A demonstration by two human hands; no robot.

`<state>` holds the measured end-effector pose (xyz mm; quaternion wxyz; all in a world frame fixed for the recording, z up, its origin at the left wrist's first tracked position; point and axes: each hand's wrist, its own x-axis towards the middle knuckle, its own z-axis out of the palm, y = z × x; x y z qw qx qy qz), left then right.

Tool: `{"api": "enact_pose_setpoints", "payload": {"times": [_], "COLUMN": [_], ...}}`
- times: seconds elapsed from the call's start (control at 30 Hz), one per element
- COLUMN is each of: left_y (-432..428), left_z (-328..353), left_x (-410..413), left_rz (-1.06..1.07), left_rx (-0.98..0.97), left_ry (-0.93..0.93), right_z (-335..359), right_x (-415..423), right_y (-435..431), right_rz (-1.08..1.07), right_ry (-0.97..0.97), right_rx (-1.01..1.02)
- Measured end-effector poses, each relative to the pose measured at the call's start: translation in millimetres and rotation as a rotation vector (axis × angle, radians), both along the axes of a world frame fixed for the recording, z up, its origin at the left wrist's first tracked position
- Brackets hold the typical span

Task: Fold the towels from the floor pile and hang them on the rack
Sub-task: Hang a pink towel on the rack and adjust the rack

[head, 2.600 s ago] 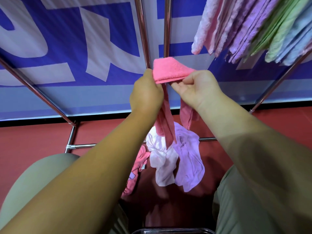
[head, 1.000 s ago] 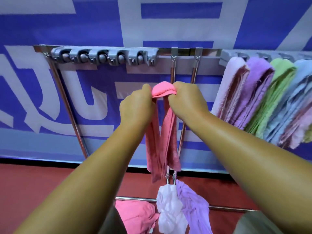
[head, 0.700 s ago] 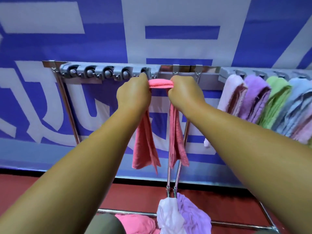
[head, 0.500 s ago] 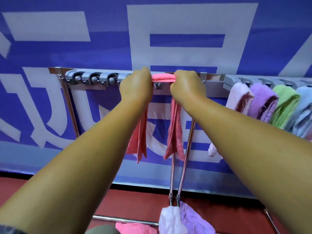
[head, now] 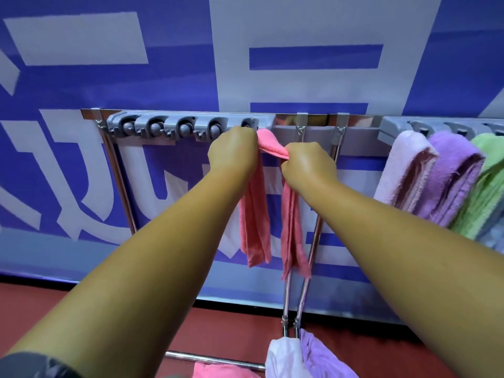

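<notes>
- The left hand (head: 231,151) is curled round the fold of the pink towel (head: 255,227) and holds it against the right end of the grey clip strip (head: 169,128) on the rack (head: 316,132). The right hand (head: 308,165) pinches the same fold just below and to the right of that end.
- The towel is folded into a narrow band. Its two tails hang apart below the strip, one under each hand, in front of the rack's upright poles (head: 308,255).
- I cannot tell whether the fold sits in the last slot, because the left hand covers it.
- As I judge it, if either hand lets go before the slot grips, the towel drops to the floor (head: 109,309) under the rack.
- The right hand holds the fold lower than the left, so the band may go in skewed or bunched, and its layers could slip open.
- The tails hang uneven, and the longer one could drag the towel out sideways.
- No basket or bin is in view, so the rack's slots are the only holders. The four slots left of the left hand hold nothing.
- The rack's right end holds a pale pink towel (head: 403,165), a purple towel (head: 452,170) and a green towel (head: 488,181), side by side and touching.
- At the rack's foot the floor pile (head: 283,358) has white, purple and pink cloth waiting.
</notes>
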<state>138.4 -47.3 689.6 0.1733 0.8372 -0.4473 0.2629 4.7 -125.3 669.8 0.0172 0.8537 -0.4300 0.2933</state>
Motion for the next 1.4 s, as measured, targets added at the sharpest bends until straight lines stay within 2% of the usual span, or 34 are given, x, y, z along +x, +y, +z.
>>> {"api": "enact_pose_setpoints", "payload": {"times": [0.2, 0.43, 0.63, 0.77, 0.87, 1.03, 1.17, 1.4], "left_y": [-4.3, -11.2, -3.8, -0.5, 0.8, 2.6, 4.1, 7.7], "left_z": [7.7, -15.9, -67.6, -115.1, -153.6, -213.4, -258.0, -326.4], "left_x": [5.4, 3.7, 9.6, 15.6, 17.2, 15.6, 14.7, 4.0], "left_rz": [0.025, -0.009, -0.043, -0.052, -0.077, -0.075, -0.097, -0.067], "left_rx": [-0.034, -0.069, -0.159, -0.111, -0.083, 0.031, 0.262, 0.559], "left_ry": [0.024, 0.05, 0.326, 0.598, 0.763, 0.873, 0.88, 0.879], "right_z": [6.1, -15.9, -49.0, -81.4, -107.0, -151.2, -186.9, -271.3], "right_x": [10.8, 10.4, 10.3, 13.8, 13.6, 6.2, 0.1, -10.2], "right_y": [-5.1, -11.2, -5.7, -9.0, -13.1, -11.5, -10.6, -21.5], "right_rz": [-0.022, 0.058, 0.121, 0.154, 0.2, 0.232, 0.243, 0.159], "right_ry": [-0.072, -0.172, -0.31, -0.257, -0.131, 0.0, 0.125, 0.13], "right_rx": [0.004, 0.09, 0.278, 0.472, 0.639, 0.818, 0.893, 1.048]}}
